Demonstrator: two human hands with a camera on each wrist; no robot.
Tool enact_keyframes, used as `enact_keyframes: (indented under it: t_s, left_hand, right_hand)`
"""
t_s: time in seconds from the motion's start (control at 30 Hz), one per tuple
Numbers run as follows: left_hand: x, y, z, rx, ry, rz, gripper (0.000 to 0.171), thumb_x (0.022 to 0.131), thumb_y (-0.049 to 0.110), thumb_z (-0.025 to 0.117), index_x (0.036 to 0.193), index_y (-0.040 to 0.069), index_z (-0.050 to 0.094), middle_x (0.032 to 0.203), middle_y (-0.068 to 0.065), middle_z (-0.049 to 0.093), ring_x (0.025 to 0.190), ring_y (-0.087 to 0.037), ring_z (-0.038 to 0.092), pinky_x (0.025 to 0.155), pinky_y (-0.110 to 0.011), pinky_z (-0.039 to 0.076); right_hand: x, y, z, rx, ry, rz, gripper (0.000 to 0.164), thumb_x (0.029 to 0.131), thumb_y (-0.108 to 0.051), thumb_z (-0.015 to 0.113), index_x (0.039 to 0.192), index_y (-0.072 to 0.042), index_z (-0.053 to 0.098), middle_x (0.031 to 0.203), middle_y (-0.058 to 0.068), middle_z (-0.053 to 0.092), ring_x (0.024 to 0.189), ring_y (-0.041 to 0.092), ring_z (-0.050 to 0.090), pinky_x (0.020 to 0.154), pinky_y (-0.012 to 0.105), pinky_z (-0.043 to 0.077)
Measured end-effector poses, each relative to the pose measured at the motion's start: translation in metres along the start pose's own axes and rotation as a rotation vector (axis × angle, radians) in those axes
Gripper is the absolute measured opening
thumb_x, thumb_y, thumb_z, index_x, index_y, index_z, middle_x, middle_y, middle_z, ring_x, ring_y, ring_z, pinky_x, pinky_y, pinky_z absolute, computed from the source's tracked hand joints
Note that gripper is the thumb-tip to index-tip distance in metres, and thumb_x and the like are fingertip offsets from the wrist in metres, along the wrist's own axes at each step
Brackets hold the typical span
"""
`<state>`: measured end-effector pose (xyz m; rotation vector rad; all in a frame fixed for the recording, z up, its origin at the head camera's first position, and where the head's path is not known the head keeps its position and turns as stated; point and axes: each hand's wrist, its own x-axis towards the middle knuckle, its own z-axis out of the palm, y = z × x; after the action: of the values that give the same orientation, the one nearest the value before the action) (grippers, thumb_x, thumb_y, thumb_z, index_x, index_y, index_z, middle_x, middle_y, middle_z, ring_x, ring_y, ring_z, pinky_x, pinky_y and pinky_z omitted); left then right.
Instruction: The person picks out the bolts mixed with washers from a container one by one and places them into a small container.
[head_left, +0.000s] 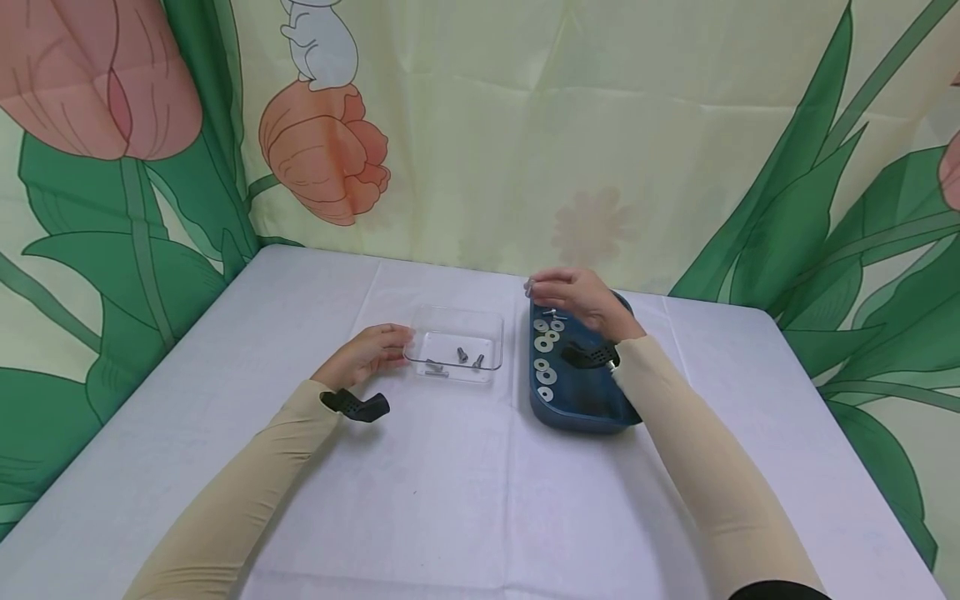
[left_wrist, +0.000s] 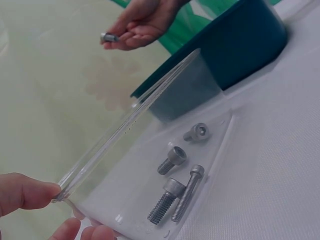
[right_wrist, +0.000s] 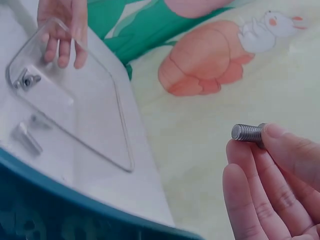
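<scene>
My left hand (head_left: 375, 350) grips the left side of a clear plastic box (head_left: 453, 310), its thumb (left_wrist: 37, 194) at the rim. Inside lie several silver socket-head bolts (left_wrist: 174, 157), some short and one long and thin (left_wrist: 189, 192). Over the far end of a dark blue bin (head_left: 585, 427), my right hand (head_left: 577, 298) pinches a short, thick bolt (right_wrist: 247, 132) between thumb and fingertips. Its threaded end points away from the fingers, which partly hide the head.
Several pale washers (head_left: 546, 377) lie along the left side of the blue bin, with small screws (head_left: 553, 314) near its far end. Both containers stand side by side on a white-covered table (head_left: 420, 500). A printed flower curtain (head_left: 480, 142) hangs behind it.
</scene>
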<state>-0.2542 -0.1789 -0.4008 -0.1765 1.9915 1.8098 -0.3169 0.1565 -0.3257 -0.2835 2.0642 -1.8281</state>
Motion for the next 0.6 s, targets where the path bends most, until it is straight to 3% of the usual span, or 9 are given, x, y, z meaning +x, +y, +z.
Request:
enact_keyframes:
  t_s: [0.17,0.6]
  left_hand:
    - [0.000,0.000,0.000,-0.004,-0.003,0.004,0.047,0.097,0.016,0.050,0.138,-0.003,0.038,0.108,-0.002,0.053,0.079,-0.005,0.057,0.074,-0.014,0.054]
    - [-0.001,0.000,0.001,-0.018,-0.008,0.012,0.046,0.097,0.016,0.051,0.137,-0.003,0.039,0.105,-0.001,0.053,0.079,-0.004,0.056,0.074,-0.015,0.054]
  right_hand:
    - [0.000,-0.002,0.007,-0.031,0.001,-0.006,0.024,0.088,-0.009,0.064,0.111,-0.003,0.064,0.099,-0.001,0.068,0.096,0.012,0.065,0.091,0.025,0.053]
    - [0.003,-0.004,0.021,-0.065,-0.091,-0.071,0.012,0.089,-0.013,0.065,0.100,-0.013,0.068,0.096,-0.003,0.069,0.098,0.018,0.065,0.089,0.024,0.054]
